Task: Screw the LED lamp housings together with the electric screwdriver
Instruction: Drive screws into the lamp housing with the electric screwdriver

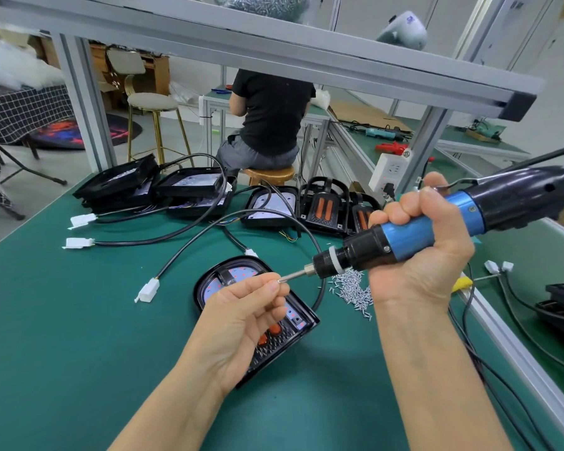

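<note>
My right hand [417, 242] grips the electric screwdriver [414, 234] by its blue barrel, right of centre. Its long axis runs from upper right down to lower left, nearly level, bit [293, 276] pointing left. My left hand [245, 315] pinches at the bit tip; probably seating a screw, too small to confirm. The lamp housing [302, 320] lies flat on the green mat [79, 336] directly beneath the left hand, nearer that hand. Judgement: the bit must tip downward to meet it. Loose screws [352, 289] are heaped just right of the housing. More housings [271, 206] with cables sit at centre frame. A seated person [271, 115] works beyond, upper centre.
</note>
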Motion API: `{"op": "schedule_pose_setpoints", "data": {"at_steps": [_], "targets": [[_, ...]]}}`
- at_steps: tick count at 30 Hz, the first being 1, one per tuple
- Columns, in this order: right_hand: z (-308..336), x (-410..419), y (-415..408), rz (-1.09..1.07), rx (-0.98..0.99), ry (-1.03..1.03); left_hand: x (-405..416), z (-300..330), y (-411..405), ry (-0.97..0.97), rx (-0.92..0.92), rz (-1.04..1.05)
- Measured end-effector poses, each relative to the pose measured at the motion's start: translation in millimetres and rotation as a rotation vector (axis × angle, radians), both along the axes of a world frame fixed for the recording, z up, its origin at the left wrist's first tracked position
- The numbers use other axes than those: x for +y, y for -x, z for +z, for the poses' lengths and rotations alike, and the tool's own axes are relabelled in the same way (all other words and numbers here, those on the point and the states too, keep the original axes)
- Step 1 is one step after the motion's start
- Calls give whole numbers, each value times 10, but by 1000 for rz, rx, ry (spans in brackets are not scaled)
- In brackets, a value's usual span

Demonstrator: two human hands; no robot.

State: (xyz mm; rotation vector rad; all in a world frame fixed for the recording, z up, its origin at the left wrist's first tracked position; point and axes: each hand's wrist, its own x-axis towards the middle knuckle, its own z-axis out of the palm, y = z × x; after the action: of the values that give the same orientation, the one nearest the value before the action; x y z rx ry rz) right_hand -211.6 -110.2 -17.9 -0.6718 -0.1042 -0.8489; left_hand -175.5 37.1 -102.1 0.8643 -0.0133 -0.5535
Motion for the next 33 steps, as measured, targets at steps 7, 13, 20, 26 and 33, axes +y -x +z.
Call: {"op": "schedule_pose_setpoints", "data": {"at_steps": [7, 13, 20, 26, 33], "targets": [[-10, 43, -17, -26, 21, 41, -6, -45, 7, -36, -55, 73], [-19, 65, -49, -58, 6, 31, -57, -58, 12, -171, -250, 223], [-79, 27, -95, -56, 31, -41, -13, -84, -52, -191, -295, 156], [-111, -35, -92, -66, 33, -29, 230, -113, -214, -354, -401, 261], [-203, -26, -223, -89, 50, 25, 549, -388, -765, -1432, -457, 197]]}}
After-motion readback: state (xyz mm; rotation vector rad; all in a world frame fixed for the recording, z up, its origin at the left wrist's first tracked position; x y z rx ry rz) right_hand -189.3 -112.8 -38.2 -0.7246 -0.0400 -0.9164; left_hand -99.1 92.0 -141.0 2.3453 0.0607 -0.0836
